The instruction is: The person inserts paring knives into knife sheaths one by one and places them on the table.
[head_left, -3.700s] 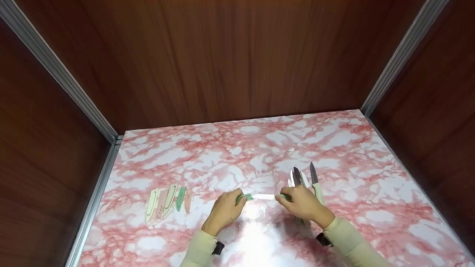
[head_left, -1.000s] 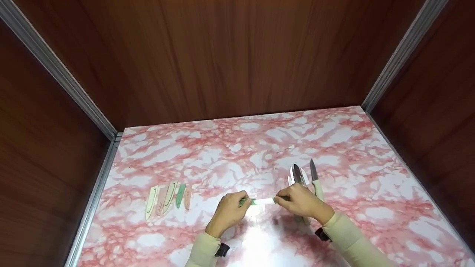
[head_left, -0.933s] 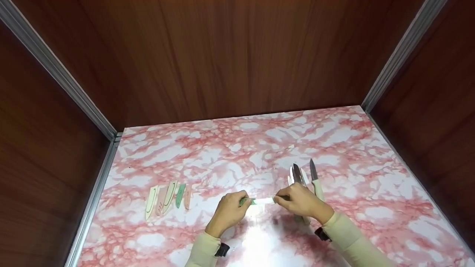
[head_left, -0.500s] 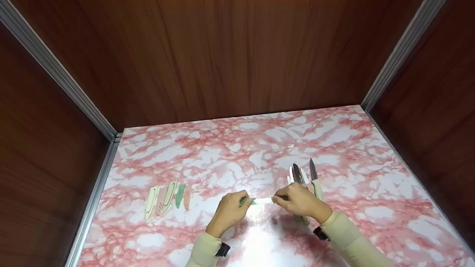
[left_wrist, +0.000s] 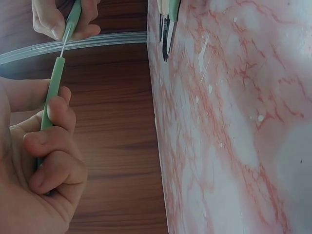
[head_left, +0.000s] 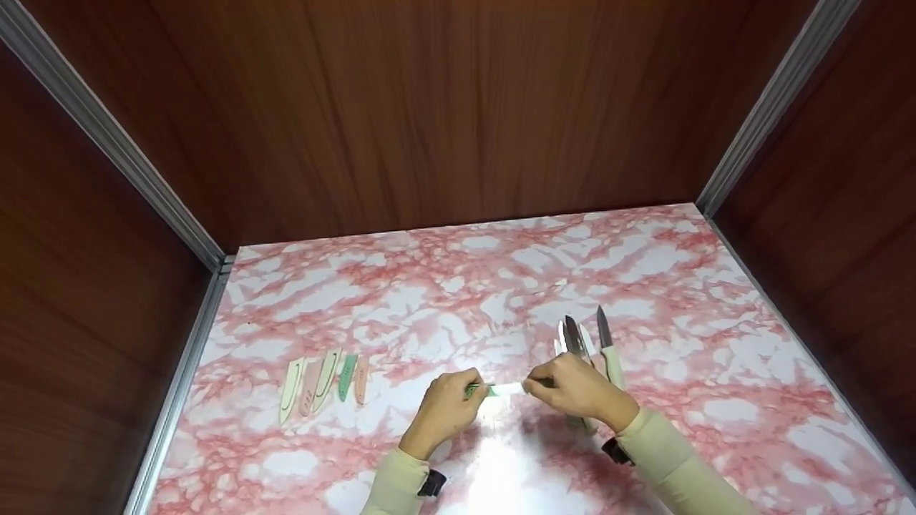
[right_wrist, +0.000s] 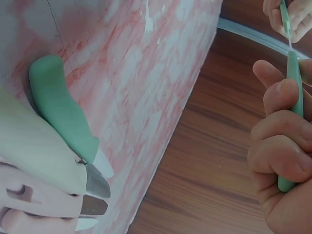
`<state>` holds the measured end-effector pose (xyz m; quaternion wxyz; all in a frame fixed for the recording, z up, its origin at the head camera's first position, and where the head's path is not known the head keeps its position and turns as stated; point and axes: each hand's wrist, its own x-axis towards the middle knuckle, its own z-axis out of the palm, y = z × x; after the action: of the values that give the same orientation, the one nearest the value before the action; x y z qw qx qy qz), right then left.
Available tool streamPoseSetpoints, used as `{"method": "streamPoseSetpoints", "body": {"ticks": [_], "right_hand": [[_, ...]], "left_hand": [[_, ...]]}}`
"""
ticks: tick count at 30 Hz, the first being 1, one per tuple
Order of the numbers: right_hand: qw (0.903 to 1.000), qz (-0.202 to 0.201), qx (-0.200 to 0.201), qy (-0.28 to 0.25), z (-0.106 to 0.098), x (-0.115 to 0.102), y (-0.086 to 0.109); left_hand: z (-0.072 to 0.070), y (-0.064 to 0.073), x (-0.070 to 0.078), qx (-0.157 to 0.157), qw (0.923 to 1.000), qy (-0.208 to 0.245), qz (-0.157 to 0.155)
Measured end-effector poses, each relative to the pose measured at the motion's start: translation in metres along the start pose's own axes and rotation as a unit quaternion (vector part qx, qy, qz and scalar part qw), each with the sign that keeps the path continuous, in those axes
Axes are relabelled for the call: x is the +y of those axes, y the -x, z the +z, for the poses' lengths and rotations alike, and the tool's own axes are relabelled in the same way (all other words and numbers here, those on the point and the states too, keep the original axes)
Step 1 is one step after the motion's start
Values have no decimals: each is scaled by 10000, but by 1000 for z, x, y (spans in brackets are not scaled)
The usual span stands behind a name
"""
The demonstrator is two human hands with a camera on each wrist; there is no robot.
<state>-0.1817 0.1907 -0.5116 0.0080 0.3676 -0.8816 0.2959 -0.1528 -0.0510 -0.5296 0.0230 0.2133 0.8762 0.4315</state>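
In the head view my left hand (head_left: pixel 442 409) pinches a green blade sheath (head_left: pixel 491 391). My right hand (head_left: pixel 578 390) grips a small knife by its green handle (right_wrist: pixel 294 73), with the white blade (head_left: pixel 509 388) pointing left. The blade's tip is inside the sheath's mouth, and a short stretch of blade shows between the hands. Seen edge-on in the left wrist view, the sheath (left_wrist: pixel 54 80) lies along curled fingers, in line with the knife handle (left_wrist: pixel 73 20). Both are held above the table.
Under and beside the right hand lie several knives, among them a dark-bladed one (head_left: pixel 574 335), one with a cream handle (head_left: pixel 613 366) and one with a green handle (right_wrist: pixel 63 105). Cream, pink, green (head_left: pixel 348 378) and coral (head_left: pixel 361 379) sheaths lie at left on the marbled table (head_left: pixel 444 307).
Compared with several seconds ago, less blade shows between the hands: the left hand has shifted slightly right, the right hand slightly left. Over the last second the gap has narrowed a little more.
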Motion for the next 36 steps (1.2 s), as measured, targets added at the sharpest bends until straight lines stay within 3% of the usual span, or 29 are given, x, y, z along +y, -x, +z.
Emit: {"method": "streamPoseSetpoints", "body": {"ticks": [15,36], "right_hand": [[9999,-83,-40,-70,3,0,-2],[9998,-91,-137,-110,7,-1,-5]], "left_hand": [[2,-2,1,144,9995,-273,0],[3,-2,4,-94,9999,-85,-103]]}}
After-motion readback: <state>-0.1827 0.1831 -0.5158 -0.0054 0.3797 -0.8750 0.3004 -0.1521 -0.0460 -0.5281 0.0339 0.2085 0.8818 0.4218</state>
